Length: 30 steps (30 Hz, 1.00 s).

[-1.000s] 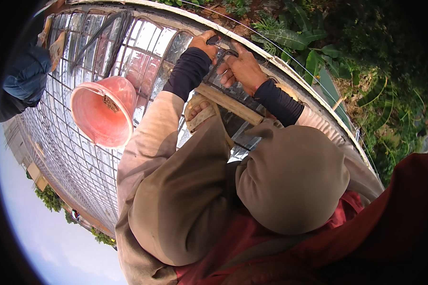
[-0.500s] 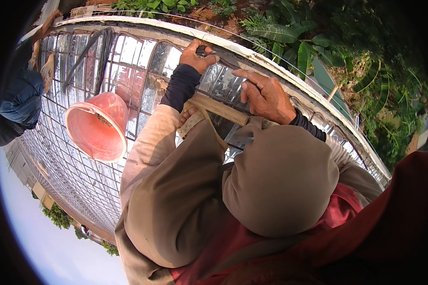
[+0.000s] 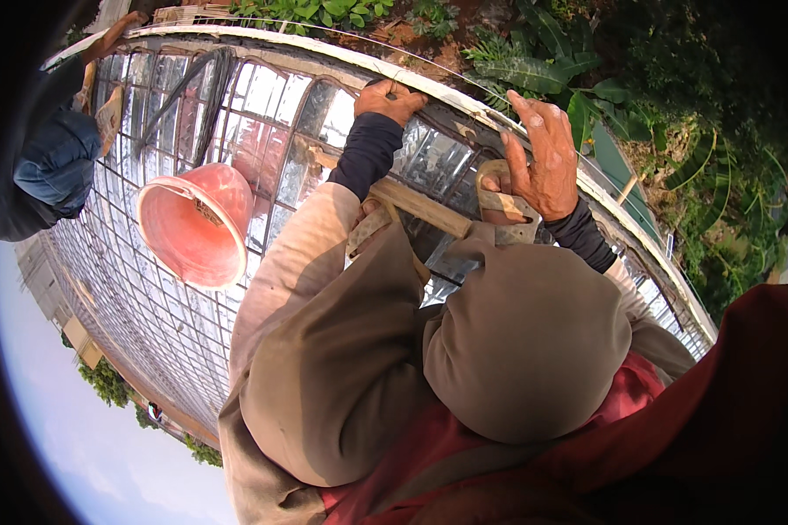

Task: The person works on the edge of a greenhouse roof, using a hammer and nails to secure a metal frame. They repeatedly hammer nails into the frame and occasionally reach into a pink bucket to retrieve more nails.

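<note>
My left hand (image 3: 390, 98), in a black undersleeve and beige sleeve, is closed in a fist on a thin wire at the curved edge bar (image 3: 464, 101) of a steel rebar mesh (image 3: 149, 315). Whatever else the fist holds is hidden. My right hand (image 3: 543, 162) is raised with its fingers spread and holds nothing. It hovers just above a tan strap loop (image 3: 503, 203). A wooden slat (image 3: 420, 208) lies between my two forearms. My brown-clad knees (image 3: 525, 350) fill the middle of the view.
A pink bucket (image 3: 197, 223) lies tipped on the mesh over shiny foil sheeting (image 3: 438, 162). Another person in blue jeans (image 3: 57, 166) crouches at the upper left. Green plants (image 3: 543, 61) and bare soil lie beyond the edge.
My hands were together at the edge bar and have come apart. The right hand has let go, moved right and spread its fingers. The left fist stays at the bar.
</note>
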{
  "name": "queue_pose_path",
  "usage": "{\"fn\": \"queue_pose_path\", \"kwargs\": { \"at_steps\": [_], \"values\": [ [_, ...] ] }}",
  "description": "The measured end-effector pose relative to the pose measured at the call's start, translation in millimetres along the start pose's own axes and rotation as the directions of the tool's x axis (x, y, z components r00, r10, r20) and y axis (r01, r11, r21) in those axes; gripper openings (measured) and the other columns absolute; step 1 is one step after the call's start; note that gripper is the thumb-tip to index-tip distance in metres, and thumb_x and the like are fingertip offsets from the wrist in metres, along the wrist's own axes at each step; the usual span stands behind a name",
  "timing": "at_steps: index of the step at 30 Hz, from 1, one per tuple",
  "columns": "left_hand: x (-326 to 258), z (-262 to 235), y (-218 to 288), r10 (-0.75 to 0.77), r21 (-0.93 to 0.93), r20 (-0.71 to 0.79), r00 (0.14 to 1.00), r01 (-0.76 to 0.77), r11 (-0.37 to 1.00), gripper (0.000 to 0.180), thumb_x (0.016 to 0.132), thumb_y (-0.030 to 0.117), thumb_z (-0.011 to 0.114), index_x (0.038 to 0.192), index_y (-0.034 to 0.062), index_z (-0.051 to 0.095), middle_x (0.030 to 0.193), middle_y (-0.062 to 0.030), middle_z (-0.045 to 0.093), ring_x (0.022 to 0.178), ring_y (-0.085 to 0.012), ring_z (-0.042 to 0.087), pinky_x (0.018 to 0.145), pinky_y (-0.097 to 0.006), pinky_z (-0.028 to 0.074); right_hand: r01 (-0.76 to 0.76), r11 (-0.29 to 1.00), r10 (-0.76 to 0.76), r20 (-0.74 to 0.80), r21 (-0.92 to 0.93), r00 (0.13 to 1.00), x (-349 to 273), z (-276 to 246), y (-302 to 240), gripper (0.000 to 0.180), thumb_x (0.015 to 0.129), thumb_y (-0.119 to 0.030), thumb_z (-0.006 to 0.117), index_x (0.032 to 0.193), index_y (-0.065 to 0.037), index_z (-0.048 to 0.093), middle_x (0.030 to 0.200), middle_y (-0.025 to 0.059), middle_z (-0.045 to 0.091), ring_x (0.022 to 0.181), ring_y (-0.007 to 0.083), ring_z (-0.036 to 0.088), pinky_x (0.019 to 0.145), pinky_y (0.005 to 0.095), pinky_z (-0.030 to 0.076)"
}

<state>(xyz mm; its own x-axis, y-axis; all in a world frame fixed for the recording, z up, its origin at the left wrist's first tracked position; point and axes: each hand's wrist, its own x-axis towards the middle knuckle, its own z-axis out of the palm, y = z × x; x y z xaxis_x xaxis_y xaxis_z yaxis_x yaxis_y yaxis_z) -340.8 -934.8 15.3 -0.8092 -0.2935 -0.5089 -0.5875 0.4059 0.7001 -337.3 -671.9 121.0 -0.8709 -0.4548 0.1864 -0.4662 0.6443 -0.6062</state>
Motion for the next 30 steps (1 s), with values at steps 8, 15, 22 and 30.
{"fn": "queue_pose_path", "kwargs": {
  "at_steps": [8,15,22,30],
  "values": [
    [-42.4,-6.0,-1.1,0.347,0.254,-0.33,0.878,-0.272,0.928,0.039,0.08,0.028,0.08,0.11,0.0077,0.065,0.09,-0.0159,0.073,0.076,-0.038,0.07,0.074,-0.047,0.056,0.055,0.986,-0.023,0.192,-0.16,0.981,2.9,16.3,29.7,0.081,0.084,-0.029,0.078,0.153,-0.009,0.042,0.136,0.0187,0.053,0.122,0.0393,0.052,0.101,0.0495,0.044],
    [-48.9,-37.2,-12.6,0.4,0.242,-0.32,0.859,-0.334,0.911,0.015,0.089,0.026,0.074,0.089,0.0109,0.075,0.075,-0.0158,0.072,0.068,-0.0354,0.071,0.065,-0.044,0.055,0.0,0.979,0.042,0.201,-0.206,0.979,4.0,26.1,32.9,0.075,0.088,-0.025,0.076,0.153,-0.008,0.041,0.138,0.0185,0.053,0.124,0.0383,0.052,0.103,0.0477,0.044],
    [-7.0,-54.7,18.2,0.208,0.437,-0.252,0.945,-0.081,0.896,0.024,0.084,0.037,0.08,0.091,0.014,0.08,0.072,-0.0145,0.073,0.065,-0.0325,0.07,0.066,-0.041,0.056,-0.002,0.972,0.046,0.182,-0.235,0.982,3.7,24.3,29.5,0.071,0.088,-0.023,0.074,0.15,-0.008,0.044,0.137,0.0165,0.055,0.125,0.037,0.053,0.103,0.0472,0.044],
    [-13.6,-28.0,7.6,0.15,0.296,-0.227,0.962,-0.078,0.952,0.028,0.08,0.022,0.076,0.107,0.0131,0.072,0.092,-0.0198,0.073,0.09,-0.0375,0.072,0.086,-0.046,0.056,-0.023,0.965,0.073,0.186,-0.26,0.98,5.5,29.3,25.2,0.07,0.086,-0.022,0.075,0.149,-0.01,0.047,0.136,0.0156,0.056,0.121,0.0362,0.054,0.1,0.0467,0.044]
  ]
}}
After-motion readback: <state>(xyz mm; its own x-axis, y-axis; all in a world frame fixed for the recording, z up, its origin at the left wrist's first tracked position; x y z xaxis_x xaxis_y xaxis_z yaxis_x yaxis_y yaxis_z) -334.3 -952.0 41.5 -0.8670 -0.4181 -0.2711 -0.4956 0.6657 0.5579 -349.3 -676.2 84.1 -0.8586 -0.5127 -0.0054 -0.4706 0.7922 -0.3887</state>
